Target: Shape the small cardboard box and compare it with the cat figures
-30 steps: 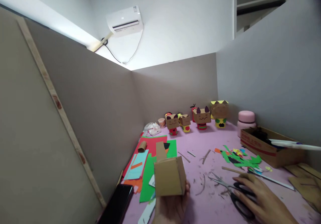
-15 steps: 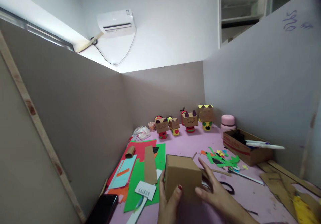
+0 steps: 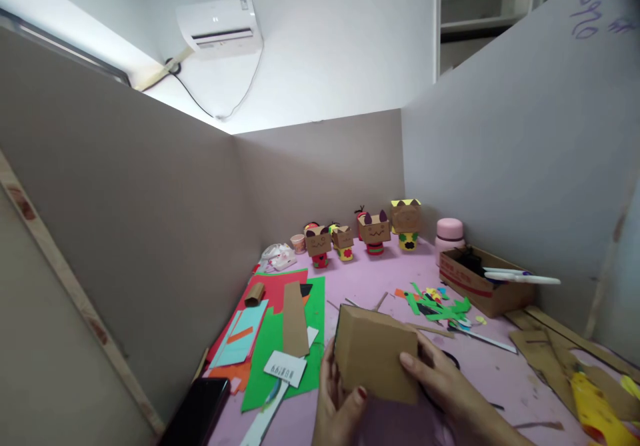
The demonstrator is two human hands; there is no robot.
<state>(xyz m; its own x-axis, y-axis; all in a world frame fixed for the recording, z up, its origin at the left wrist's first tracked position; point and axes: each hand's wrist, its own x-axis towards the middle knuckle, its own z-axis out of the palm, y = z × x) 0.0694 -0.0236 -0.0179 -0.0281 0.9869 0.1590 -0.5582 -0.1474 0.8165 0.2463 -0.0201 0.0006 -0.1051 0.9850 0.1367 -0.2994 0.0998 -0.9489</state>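
A plain brown cardboard box (image 3: 376,358) is held up just above the near part of the table, tilted a little. My left hand (image 3: 336,399) grips its left side, thumb across the lower front corner. My right hand (image 3: 443,379) closes on the right side, with its thumb on the front face and the fingers behind, partly hidden. Scissors (image 3: 453,359) lie behind my right hand, mostly covered. Left of the box, a cardboard strip (image 3: 296,319) rests on green sheet material (image 3: 273,359).
Several cardboard-headed figures (image 3: 375,231) stand at the back. On the right are a pink bottle (image 3: 449,236), an open carton (image 3: 487,293), coloured scraps (image 3: 437,307), cardboard offcuts (image 3: 543,359) and a yellow object (image 3: 595,406). A phone (image 3: 197,413) lies near left. Partitions enclose the table (image 3: 350,286).
The box has turned and tipped, showing its front face more squarely. My right hand, spread beside it before, has closed on its right side. The camera view has shifted slightly.
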